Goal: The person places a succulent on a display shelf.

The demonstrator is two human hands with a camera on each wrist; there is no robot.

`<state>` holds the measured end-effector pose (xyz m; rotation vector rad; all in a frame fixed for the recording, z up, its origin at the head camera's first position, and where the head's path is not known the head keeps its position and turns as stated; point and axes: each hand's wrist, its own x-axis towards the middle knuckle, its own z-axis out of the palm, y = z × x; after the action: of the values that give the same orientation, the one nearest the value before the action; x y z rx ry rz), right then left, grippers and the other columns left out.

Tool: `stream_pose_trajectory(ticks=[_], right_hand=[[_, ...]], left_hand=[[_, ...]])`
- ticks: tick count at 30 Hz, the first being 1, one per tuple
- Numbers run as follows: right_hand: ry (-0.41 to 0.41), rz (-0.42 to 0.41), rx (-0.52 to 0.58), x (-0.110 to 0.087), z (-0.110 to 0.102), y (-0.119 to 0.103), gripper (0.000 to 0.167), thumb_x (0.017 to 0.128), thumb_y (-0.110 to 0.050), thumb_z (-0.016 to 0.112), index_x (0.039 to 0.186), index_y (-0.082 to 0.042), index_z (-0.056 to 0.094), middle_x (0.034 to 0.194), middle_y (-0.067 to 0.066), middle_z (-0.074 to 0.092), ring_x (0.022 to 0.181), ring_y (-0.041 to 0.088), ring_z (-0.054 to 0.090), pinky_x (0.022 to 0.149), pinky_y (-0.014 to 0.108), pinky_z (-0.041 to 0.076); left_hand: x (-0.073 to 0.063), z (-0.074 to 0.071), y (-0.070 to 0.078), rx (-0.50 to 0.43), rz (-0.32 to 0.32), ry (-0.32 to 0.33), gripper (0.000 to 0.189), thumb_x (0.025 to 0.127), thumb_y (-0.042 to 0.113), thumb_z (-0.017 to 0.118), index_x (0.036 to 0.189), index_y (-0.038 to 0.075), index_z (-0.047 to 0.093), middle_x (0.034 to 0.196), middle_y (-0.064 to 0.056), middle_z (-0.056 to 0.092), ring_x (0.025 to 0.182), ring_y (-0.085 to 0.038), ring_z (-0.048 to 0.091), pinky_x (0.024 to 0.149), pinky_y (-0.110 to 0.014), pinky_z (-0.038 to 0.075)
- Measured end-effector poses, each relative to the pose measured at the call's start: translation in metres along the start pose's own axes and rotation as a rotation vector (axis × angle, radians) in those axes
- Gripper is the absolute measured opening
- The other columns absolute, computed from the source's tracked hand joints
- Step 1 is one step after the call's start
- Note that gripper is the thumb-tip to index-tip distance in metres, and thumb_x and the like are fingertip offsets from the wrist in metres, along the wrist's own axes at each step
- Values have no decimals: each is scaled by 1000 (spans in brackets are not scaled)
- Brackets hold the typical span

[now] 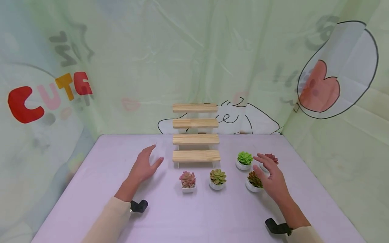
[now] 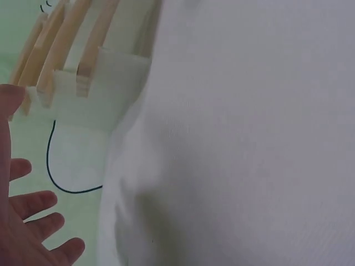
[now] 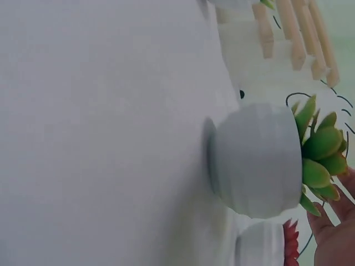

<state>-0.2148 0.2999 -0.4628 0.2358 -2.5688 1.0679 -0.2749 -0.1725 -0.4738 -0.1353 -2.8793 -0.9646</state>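
My left hand (image 1: 145, 166) hovers over the table to the left of a stepped wooden rack (image 1: 196, 156), fingers and thumb spread, holding nothing. In the left wrist view its fingers (image 2: 40, 204) are apart. On the right, my right hand (image 1: 273, 180) is above a dark green-brown succulent (image 1: 254, 179) in a round white pot, partly covering it. A red succulent (image 1: 271, 158) stands behind that hand, its pot partly hidden. Just left of the fingertips is a bright green succulent (image 1: 244, 158). In the right wrist view, fingers are close behind a potted succulent (image 3: 258, 160); contact cannot be told.
In front of the rack stand a pink succulent (image 1: 187, 181) in a square white pot and a pale green succulent (image 1: 217, 179) in a round one. The table (image 1: 170, 219) has a light cloth. Printed curtains (image 1: 146, 67) enclose it at the back and sides.
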Motion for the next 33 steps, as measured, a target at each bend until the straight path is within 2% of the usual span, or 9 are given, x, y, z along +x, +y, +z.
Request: stream_pose_trajectory(ticks=[2, 4, 6, 10, 17, 22, 25, 30, 33], right_hand=[[12, 44, 26, -6, 3, -1, 47, 103, -31, 62, 144, -7, 57, 155, 14, 47, 142, 34, 43, 111, 12, 40], [13, 101, 38, -11, 5, -2, 51, 102, -35, 65, 145, -10, 56, 155, 12, 48, 140, 29, 45, 98, -4, 32], [15, 158, 55, -16, 7, -3, 56, 99, -38, 69, 146, -11, 55, 154, 11, 49, 137, 29, 47, 103, 6, 42], [20, 291, 98, -24, 9, -6, 66, 91, -42, 77, 147, -14, 54, 152, 9, 51, 134, 25, 49, 103, 15, 45], [-1, 422, 185, -30, 11, -8, 79, 85, -42, 83, 151, -15, 48, 153, 8, 51, 129, 8, 44, 86, -4, 34], [-48, 470, 226, -31, 11, -4, 87, 84, -37, 86, 156, -16, 41, 159, 8, 44, 140, 18, 41, 86, -5, 33], [-86, 501, 219, -31, 12, 0, 94, 83, -37, 87, 159, -17, 36, 162, 10, 40, 145, 27, 39, 98, 5, 39], [-144, 545, 243, -29, 12, 6, 101, 82, -39, 87, 162, -16, 29, 165, 17, 32, 150, 34, 32, 121, 50, 35], [-160, 560, 257, -29, 13, 8, 102, 82, -38, 87, 162, -16, 28, 166, 20, 30, 151, 35, 31, 122, 54, 32]], left_hand=[[0, 4, 4, -58, -16, -6, 76, 99, 51, 60, 159, 13, 35, 163, -16, 36, 152, -38, 32, 124, -59, 30], [-1, 9, 8, -110, -23, -6, 73, 99, 49, 62, 158, 13, 38, 161, -16, 40, 150, -38, 36, 123, -58, 33], [0, 14, 12, -178, -27, -4, 69, 99, 46, 63, 156, 13, 41, 159, -16, 44, 148, -37, 40, 121, -57, 37], [2, 22, 18, -353, -23, 28, 59, 100, 34, 66, 150, 8, 49, 150, -16, 54, 139, -36, 51, 114, -53, 47], [8, 31, 24, -536, -38, 32, 48, 100, 22, 66, 144, 6, 55, 136, -16, 63, 124, -33, 63, 101, -45, 58], [16, 38, 24, -663, -111, -36, 52, 99, 21, 68, 147, 6, 53, 134, -17, 62, 114, -31, 68, 93, -38, 62], [18, 39, 26, -718, -139, -77, 57, 98, 22, 71, 150, 9, 51, 133, -18, 62, 114, -29, 69, 92, -36, 62], [19, 42, 32, -759, -184, -115, 61, 96, 23, 73, 151, 13, 49, 136, -19, 59, 117, -29, 67, 95, -36, 61], [22, 44, 34, -779, -220, -117, 61, 96, 22, 73, 151, 13, 49, 137, -18, 58, 115, -28, 67, 95, -36, 61]])
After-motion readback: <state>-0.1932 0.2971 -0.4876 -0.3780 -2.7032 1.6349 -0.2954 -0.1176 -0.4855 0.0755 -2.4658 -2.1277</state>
